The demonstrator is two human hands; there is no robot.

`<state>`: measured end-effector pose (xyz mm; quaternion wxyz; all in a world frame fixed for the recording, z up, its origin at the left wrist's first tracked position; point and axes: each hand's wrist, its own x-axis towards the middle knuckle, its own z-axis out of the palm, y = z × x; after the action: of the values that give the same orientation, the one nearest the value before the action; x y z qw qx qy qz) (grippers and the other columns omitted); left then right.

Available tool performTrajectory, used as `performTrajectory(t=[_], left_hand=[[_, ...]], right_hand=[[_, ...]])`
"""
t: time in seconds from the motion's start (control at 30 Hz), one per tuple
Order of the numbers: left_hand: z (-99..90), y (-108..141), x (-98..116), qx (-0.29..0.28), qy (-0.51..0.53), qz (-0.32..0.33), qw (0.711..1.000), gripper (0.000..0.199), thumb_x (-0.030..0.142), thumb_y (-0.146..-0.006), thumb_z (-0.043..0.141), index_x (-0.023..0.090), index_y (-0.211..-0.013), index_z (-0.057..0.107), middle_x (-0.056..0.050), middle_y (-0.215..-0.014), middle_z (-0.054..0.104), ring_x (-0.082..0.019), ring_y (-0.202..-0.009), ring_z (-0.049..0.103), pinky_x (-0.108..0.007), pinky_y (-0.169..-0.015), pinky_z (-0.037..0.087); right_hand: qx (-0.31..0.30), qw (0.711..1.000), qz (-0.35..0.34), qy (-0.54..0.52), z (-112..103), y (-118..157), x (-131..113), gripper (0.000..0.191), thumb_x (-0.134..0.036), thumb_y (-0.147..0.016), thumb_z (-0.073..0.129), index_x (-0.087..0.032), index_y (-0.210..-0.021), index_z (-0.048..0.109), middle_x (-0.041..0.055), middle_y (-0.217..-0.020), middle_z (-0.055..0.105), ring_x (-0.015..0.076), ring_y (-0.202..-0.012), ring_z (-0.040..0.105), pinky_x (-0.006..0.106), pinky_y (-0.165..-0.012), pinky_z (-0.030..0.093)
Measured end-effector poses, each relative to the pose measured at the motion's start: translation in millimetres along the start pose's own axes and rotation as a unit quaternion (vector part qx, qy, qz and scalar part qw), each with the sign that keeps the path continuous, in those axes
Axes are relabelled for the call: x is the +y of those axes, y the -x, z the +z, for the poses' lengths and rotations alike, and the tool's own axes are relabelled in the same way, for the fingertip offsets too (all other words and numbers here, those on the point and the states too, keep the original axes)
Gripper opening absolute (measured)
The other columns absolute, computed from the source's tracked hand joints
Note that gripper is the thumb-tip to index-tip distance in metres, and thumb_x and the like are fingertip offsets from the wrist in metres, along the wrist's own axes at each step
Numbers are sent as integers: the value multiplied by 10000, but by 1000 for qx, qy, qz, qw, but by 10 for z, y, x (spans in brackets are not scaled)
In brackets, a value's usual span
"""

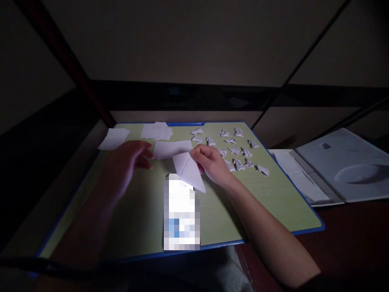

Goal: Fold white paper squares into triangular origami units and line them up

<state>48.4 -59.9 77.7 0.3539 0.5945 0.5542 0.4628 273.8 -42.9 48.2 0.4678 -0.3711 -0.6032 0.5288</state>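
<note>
A folded white paper hangs from the right hand at the center of the frame, its lower tip angled down over the top end of a brightly lit rectangular object whose face is pixelated. The grip on the right is clamped on the paper's upper right corner, thumb and fingers pressed together. At center left, the left hand hovers, blurred, its thumb and fingertips apart with nothing visible between them, close to the edge of a loose sheet; whether they touch it cannot be told.

Two groups of paper, a left stack and a middle stack, lie along the far side of the blue-edged counter. Small folded pieces spread across its upper right, just beyond the right hand. An open white box sits at the far right of the frame.

With only one corner pinched, the folded paper could swing or slip, and a careless press could set a crooked crease. A sweep of the right wrist might scatter the light pieces nearby, while the left fingertips could drag the loose sheet askew. Dim light makes edges harder to line up.
</note>
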Motion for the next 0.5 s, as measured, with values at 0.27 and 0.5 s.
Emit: performTrajectory(t=[0.27,0.5], left_hand=[[455,-87,-17,-173,48,-11,984,247,397,-824,631,173,-732,681,-37,-675,687,-151,-596,641,-245,-541,519],[486,-89,-227,-41,85,-5,996,223,382,-792,674,168,-732,655,1,-578,617,-124,-507,587,-224,-500,485]], right_hand=[[9,1000,-3,-4,12,6,-1,445,-581,-821,656,-192,-651,524,-76,-473,450,73,-418,366,237,-422,230],[-20,1000,14,-6,13,-13,-1,365,-519,-818,681,-183,-748,558,-71,-521,481,83,-444,409,238,-438,271]])
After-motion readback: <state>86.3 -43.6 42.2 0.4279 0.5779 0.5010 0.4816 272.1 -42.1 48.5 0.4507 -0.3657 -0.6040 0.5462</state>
